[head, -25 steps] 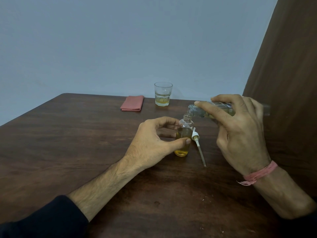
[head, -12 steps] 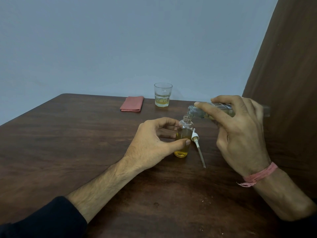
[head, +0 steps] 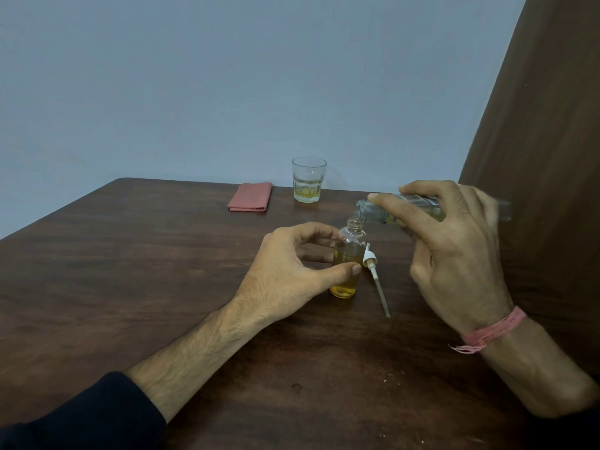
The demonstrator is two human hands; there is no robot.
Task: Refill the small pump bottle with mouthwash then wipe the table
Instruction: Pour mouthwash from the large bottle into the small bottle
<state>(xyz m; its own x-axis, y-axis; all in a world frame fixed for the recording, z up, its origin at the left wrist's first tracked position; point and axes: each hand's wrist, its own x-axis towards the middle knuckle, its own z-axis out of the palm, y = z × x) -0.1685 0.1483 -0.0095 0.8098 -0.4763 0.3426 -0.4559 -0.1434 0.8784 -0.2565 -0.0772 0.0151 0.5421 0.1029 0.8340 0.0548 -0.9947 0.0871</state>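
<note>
Dark wooden bench [head: 130, 271], grey wall behind. Small pump bottle [head: 349, 254]: upright, open, part-filled; light, tippy, smooth; left hand [head: 292, 267] pinches its body. Right hand [head: 454, 248] grips tilted mouthwash bottle [head: 389, 211], mouth over neck. Pump [head: 373, 271] lies beside.

The right hand [head: 454, 254] covers most of the big clear bottle [head: 418, 207], so how much liquid is left in it is anyone's guess, and its far end is a smeary blur against the brown curtain [head: 535, 157]. The left hand [head: 292, 274] hides the left side of the small bottle [head: 349, 254], its thumb lying across the front. Both sleeves get chopped off by the bottom edge.
</note>
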